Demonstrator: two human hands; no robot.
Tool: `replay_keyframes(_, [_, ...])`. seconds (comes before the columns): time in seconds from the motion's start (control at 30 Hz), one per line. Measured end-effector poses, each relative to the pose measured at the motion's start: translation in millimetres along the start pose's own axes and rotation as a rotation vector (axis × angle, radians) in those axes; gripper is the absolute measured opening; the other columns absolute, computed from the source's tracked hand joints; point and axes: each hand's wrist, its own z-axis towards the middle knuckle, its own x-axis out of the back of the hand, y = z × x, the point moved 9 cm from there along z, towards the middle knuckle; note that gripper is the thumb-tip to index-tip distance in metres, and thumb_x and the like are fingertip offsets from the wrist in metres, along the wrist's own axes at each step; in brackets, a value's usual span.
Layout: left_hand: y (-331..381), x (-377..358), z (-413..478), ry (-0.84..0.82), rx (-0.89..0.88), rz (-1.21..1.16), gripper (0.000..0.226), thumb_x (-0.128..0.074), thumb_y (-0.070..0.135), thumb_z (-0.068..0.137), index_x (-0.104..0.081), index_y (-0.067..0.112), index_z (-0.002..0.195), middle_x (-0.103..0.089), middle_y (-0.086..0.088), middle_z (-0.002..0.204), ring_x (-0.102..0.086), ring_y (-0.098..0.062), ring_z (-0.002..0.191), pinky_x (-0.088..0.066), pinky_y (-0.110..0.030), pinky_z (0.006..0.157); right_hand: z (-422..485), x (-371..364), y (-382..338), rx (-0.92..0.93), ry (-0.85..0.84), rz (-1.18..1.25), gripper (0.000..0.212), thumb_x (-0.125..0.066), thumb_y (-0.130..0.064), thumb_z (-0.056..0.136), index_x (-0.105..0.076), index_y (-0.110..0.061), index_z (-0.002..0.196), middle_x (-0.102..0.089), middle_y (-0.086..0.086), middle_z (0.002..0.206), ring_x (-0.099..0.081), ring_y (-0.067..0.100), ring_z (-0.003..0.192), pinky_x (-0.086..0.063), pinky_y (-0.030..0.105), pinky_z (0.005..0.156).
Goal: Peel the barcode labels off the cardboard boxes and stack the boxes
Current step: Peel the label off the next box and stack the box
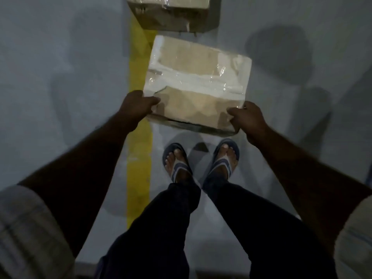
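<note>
Gripping the cardboard box (197, 87) by its near corners with curled fingers, the left hand (138, 105) and right hand (247, 119) are holding it above the floor (60, 57), short of the second box (171, 15), so stacking is apparently not yet done.

Tan cardboard box (193, 97) with white patches, yellow floor stripe (138, 158), grey floor (60, 67).
</note>
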Motion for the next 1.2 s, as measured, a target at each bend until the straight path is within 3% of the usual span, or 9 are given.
replay_keyframes(0.07, [37, 31, -36, 0.034, -0.039, -0.044, 0.031, -0.070, 0.032, 0.083, -0.071, 0.003, 0.092, -0.070, -0.011, 0.084, -0.063, -0.022, 0.067, -0.047, -0.031, 0.065, -36, 32, -39, 0.030, 0.049, 0.060, 0.057, -0.071, -0.035, 0.079, -0.055, -0.011, 0.127, -0.060, 0.000, 0.109, -0.063, 0.019, 0.094, -0.051, 0.031, 0.079])
replay_keyframes(0.17, [101, 78, -109, 0.018, -0.123, -0.175, 0.045, -0.073, 0.044, 0.078, -0.070, 0.000, 0.085, -0.067, -0.020, 0.075, -0.061, -0.024, 0.065, -0.045, -0.034, 0.064, -100, 77, -112, 0.137, 0.103, 0.145, 0.064, -0.070, -0.046, 0.081, -0.052, -0.016, 0.134, -0.057, -0.003, 0.122, -0.059, 0.017, 0.108, -0.049, 0.039, 0.099])
replay_keyframes(0.33, [182, 154, -244, -0.047, -0.258, -0.313, 0.045, -0.085, 0.035, 0.071, -0.072, 0.002, 0.100, -0.075, -0.015, 0.096, -0.071, -0.026, 0.083, -0.057, -0.040, 0.075, -238, 138, -239, 0.378, 0.120, 0.080, 0.080, -0.066, -0.066, 0.068, -0.050, -0.026, 0.135, -0.061, -0.001, 0.130, -0.062, 0.016, 0.113, -0.050, 0.044, 0.100])
replay_keyframes(0.43, [210, 209, -323, 0.091, -0.270, -0.339, 0.067, -0.089, 0.047, 0.063, -0.067, 0.003, 0.109, -0.074, -0.019, 0.103, -0.073, -0.031, 0.089, -0.059, -0.041, 0.069, -320, 165, -310, 0.489, 0.128, 0.053, 0.059, -0.069, -0.059, 0.075, -0.056, -0.029, 0.125, -0.065, -0.009, 0.111, -0.064, 0.013, 0.102, -0.053, 0.034, 0.088])
replay_keyframes(0.53, [224, 258, -400, 0.264, -0.239, -0.377, 0.105, -0.090, 0.055, 0.055, -0.038, 0.011, 0.136, -0.065, -0.014, 0.124, -0.069, -0.022, 0.100, -0.057, -0.033, 0.071, -388, 175, -366, 0.614, 0.088, -0.066, 0.033, -0.067, -0.053, 0.084, -0.060, -0.026, 0.101, -0.065, -0.013, 0.087, -0.065, 0.013, 0.088, -0.051, 0.030, 0.077])
replay_keyframes(0.63, [225, 289, -477, 0.368, -0.258, -0.342, 0.139, -0.090, 0.058, 0.049, -0.002, 0.031, 0.154, -0.053, -0.007, 0.141, -0.062, -0.024, 0.117, -0.054, -0.046, 0.096, -439, 169, -397, 0.706, 0.002, -0.077, 0.053, -0.063, -0.069, 0.073, -0.065, -0.022, 0.099, -0.072, -0.005, 0.095, -0.069, 0.014, 0.090, -0.056, 0.043, 0.086])
replay_keyframes(0.9, [129, 320, -679, 0.876, -0.060, -0.403, 0.123, -0.085, 0.053, 0.064, -0.009, 0.025, 0.156, -0.044, -0.013, 0.151, -0.047, -0.028, 0.134, -0.041, -0.035, 0.100, -581, 93, -413, 0.930, -0.416, -0.266, 0.086, -0.070, -0.070, 0.065, -0.043, -0.030, 0.136, -0.058, -0.001, 0.132, -0.060, 0.020, 0.114, -0.050, 0.046, 0.098])
replay_keyframes(1.0, [73, 302, -754, 1.006, 0.028, -0.517, 0.116, -0.085, 0.054, 0.065, -0.015, 0.026, 0.154, -0.054, -0.013, 0.140, -0.058, -0.030, 0.121, -0.046, -0.034, 0.089, -648, 68, -399, 1.077, -0.543, -0.422, 0.075, -0.069, -0.049, 0.079, -0.036, -0.030, 0.143, -0.053, 0.001, 0.135, -0.056, 0.021, 0.116, -0.050, 0.044, 0.097])
replay_keyframes(1.2, [-40, 227, -939, 1.349, 0.196, -0.787, 0.093, -0.086, 0.068, 0.046, -0.044, 0.038, 0.123, -0.072, -0.002, 0.105, -0.071, -0.022, 0.086, -0.060, -0.053, 0.069, -808, -1, -318, 1.336, -0.866, -0.680, 0.076, -0.066, -0.054, 0.079, -0.031, -0.036, 0.144, -0.058, 0.001, 0.132, -0.058, 0.024, 0.115, -0.049, 0.043, 0.097])
